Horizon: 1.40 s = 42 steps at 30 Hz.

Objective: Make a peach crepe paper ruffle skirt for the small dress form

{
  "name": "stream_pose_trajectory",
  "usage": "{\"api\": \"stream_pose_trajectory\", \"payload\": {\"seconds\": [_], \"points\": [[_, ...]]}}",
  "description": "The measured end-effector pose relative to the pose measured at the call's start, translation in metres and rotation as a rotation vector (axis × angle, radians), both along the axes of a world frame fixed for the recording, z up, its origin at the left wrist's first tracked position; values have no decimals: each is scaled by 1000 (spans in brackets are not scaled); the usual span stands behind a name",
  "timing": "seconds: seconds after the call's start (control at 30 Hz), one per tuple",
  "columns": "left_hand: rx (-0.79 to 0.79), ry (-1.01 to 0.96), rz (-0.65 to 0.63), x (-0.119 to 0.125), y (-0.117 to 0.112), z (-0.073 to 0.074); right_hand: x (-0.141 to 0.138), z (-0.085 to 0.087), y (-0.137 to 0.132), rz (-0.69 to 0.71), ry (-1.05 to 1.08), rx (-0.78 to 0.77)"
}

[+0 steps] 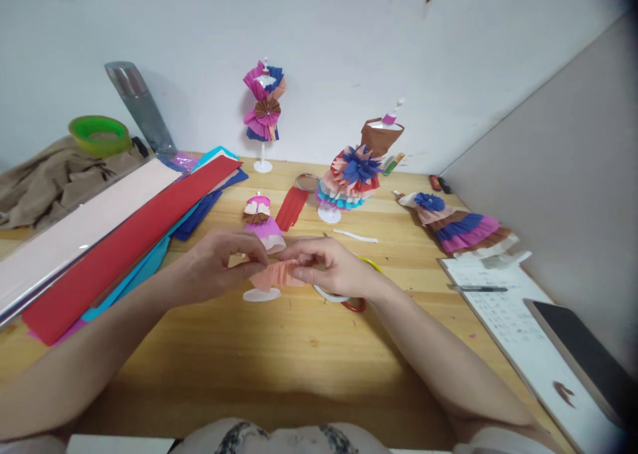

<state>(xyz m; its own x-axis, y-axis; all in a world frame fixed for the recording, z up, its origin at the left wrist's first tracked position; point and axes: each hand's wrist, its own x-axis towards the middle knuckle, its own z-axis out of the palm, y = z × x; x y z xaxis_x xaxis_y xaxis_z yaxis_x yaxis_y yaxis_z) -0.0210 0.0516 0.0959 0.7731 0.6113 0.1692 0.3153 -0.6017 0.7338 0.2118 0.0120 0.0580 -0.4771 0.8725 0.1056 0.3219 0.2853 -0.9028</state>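
My left hand (224,258) and my right hand (329,264) meet over the middle of the wooden table (279,367). Both pinch a pleated strip of salmon-pink crepe paper (276,274) between thumb and fingers, one at each end. Right behind the strip stands a small white mannequin (263,225) dressed in pink, brown and lilac paper, its round white base (262,295) showing below my hands. Scissors with red and yellow handles (356,301) lie under my right hand.
Long sheets of red, cream and blue crepe paper (114,241) lie at the left. Two dressed mannequins (266,108) (356,171) stand at the back, a third (458,227) lies at the right. A paper sheet with a pen (498,301) and a dark tablet (583,347) sit at the right edge.
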Motion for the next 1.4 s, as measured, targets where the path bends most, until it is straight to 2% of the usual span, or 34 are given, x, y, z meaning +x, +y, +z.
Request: {"api": "stream_pose_trajectory", "payload": {"seconds": [0.1,0.23,0.33,0.43,0.67,0.83,0.93,1.1,1.17,1.3,1.37,1.4], "points": [[34,29,64,1,0,-1,-3,3,-2,-38,-40,44],[84,24,105,2,-2,-2,-2,2,-3,-47,53,49],[73,47,117,2,-5,-1,-3,-4,-2,-142,4,70],[34,51,102,2,-8,2,-4,-7,-2,-214,-85,162],[81,45,160,4,-2,3,-8,-2,-3,-158,-253,365],[119,-11,185,5,0,0,-5,-7,0,-184,-243,443],[279,-8,189,6,-4,-3,-4,-11,2,-263,-114,389],[596,47,108,9,-18,-12,-5,-14,5,-311,408,82],[729,61,96,10,-21,-16,-6,-15,7,-333,570,36],[899,98,123,10,-21,-19,-1,-12,12,-482,713,92],[941,109,140,10,-19,-17,5,-9,13,-532,728,39],[968,117,146,10,-19,-15,8,-6,12,-511,708,-39]]}}
